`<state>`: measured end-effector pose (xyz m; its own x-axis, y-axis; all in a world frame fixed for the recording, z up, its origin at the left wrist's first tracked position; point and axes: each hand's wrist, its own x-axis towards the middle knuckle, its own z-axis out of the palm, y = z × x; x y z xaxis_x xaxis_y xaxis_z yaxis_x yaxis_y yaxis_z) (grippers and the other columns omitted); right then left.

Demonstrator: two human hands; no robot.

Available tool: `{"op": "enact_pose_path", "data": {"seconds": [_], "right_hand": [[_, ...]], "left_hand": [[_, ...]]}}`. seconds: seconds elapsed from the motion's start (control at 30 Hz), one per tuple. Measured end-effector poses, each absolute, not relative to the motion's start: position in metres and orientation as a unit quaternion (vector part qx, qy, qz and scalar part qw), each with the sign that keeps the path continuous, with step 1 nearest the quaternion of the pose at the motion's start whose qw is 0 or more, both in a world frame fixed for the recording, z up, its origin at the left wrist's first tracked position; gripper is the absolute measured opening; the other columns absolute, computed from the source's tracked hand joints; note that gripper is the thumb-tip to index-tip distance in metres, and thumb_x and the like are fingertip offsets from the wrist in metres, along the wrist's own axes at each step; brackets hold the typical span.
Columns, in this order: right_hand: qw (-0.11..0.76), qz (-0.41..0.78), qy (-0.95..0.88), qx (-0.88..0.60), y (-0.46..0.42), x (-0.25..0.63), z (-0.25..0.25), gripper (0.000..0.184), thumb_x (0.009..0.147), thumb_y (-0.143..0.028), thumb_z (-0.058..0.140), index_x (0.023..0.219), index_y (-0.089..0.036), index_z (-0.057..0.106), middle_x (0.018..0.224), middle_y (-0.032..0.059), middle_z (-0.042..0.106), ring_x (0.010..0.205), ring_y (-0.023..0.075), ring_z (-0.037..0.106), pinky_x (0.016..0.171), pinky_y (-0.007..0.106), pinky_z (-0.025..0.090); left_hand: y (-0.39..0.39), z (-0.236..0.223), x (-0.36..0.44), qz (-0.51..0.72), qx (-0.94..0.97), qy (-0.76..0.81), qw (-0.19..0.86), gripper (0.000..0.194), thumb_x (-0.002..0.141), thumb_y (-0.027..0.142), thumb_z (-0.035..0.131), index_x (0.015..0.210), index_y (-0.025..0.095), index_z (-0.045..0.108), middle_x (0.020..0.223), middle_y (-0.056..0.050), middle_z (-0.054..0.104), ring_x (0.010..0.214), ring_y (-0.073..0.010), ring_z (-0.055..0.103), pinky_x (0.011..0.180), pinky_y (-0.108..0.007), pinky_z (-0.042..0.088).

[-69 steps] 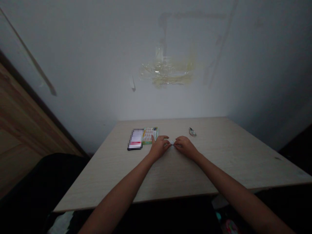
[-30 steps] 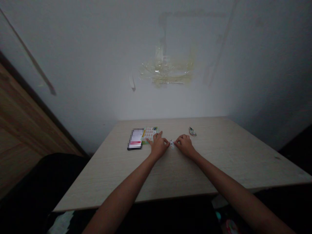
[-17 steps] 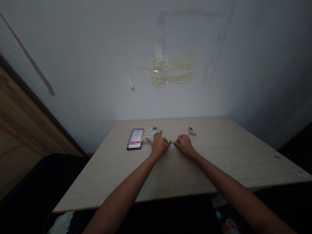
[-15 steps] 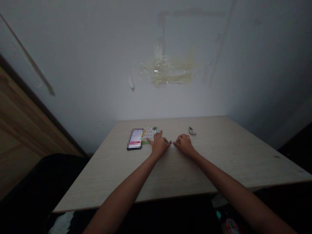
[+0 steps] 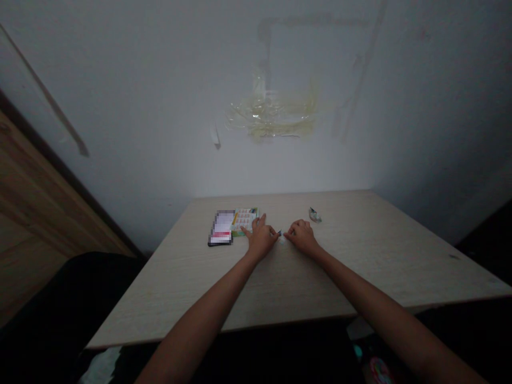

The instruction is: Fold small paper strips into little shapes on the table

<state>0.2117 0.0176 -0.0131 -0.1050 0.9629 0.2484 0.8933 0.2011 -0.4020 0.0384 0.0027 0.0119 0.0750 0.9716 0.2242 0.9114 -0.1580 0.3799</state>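
Low over the middle of the table, my left hand (image 5: 262, 239) pinches a small dark piece (image 5: 279, 233) between thumb and forefinger; its kind is too small to make out. The other fingers of that hand spread over the edge of a printed card or booklet (image 5: 242, 218) with a green border. Just across a narrow gap, my right hand (image 5: 303, 238) has its fingertips pressed together; whatever they hold is hidden. A pale, clear-looking bit (image 5: 282, 241) lies on the table between the two hands. Behind my right hand rests a crumpled wrapper-like scrap (image 5: 315, 215).
A phone-like device (image 5: 221, 228) with a blurred, lit screen lies left of the card. The light wooden table (image 5: 380, 256) meets a wall (image 5: 160, 106) with peeling clear tape (image 5: 280, 120). Colourful items (image 5: 378, 368) show below the table's front edge.
Both hands hold nearly the same pose and place. The pale bit between them shows slightly more clearly now.
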Motion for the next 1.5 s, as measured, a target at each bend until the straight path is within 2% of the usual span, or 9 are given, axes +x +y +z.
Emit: {"op": "enact_pose_path", "data": {"seconds": [0.37, 0.7, 1.03, 1.5], "right_hand": [[0.263, 0.108, -0.743, -0.606, 0.019, 0.221, -0.016, 0.016, 0.085, -0.036, 0.068, 0.093, -0.024, 0.074, 0.109, 0.0072, 0.061, 0.108, 0.0227, 0.047, 0.093, 0.033, 0.032], [0.273, 0.122, -0.742, -0.6, 0.017, 0.222, -0.013, 0.013, 0.083, -0.034, 0.07, 0.09, -0.025, 0.076, 0.108, 0.0064, 0.062, 0.109, 0.0241, 0.047, 0.092, 0.033, 0.033], [0.269, 0.122, -0.731, -0.615, 0.016, 0.218, -0.009, 0.014, 0.081, -0.035, 0.071, 0.088, -0.024, 0.075, 0.109, 0.007, 0.061, 0.109, 0.0249, 0.047, 0.091, 0.034, 0.033], [0.266, 0.101, -0.722, -0.631, 0.018, 0.215, -0.012, 0.018, 0.077, -0.039, 0.073, 0.082, -0.021, 0.074, 0.106, 0.0081, 0.061, 0.108, 0.0251, 0.048, 0.092, 0.035, 0.035]], "left_hand": [[0.001, 0.007, 0.027, 0.233, 0.728, 0.64, 0.073, 0.021, 0.086, 0.05, 0.062, 0.091, 0.035, 0.076, 0.158, 0.002, 0.035, 0.144, -0.0356, 0.027, 0.106, -0.08, 0.004], [0.0, 0.012, 0.028, 0.228, 0.734, 0.635, 0.071, 0.02, 0.086, 0.049, 0.063, 0.091, 0.036, 0.076, 0.158, 0.003, 0.036, 0.144, -0.0367, 0.025, 0.107, -0.079, 0.003], [-0.001, 0.014, 0.029, 0.234, 0.742, 0.624, 0.069, 0.013, 0.085, 0.043, 0.065, 0.085, 0.035, 0.074, 0.159, 0.011, 0.032, 0.144, -0.0378, 0.024, 0.106, -0.081, 0.003], [0.0, 0.017, 0.031, 0.222, 0.751, 0.616, 0.081, 0.011, 0.085, 0.041, 0.066, 0.084, 0.031, 0.072, 0.158, 0.01, 0.033, 0.142, -0.0386, 0.027, 0.103, -0.083, 0.007]]}}
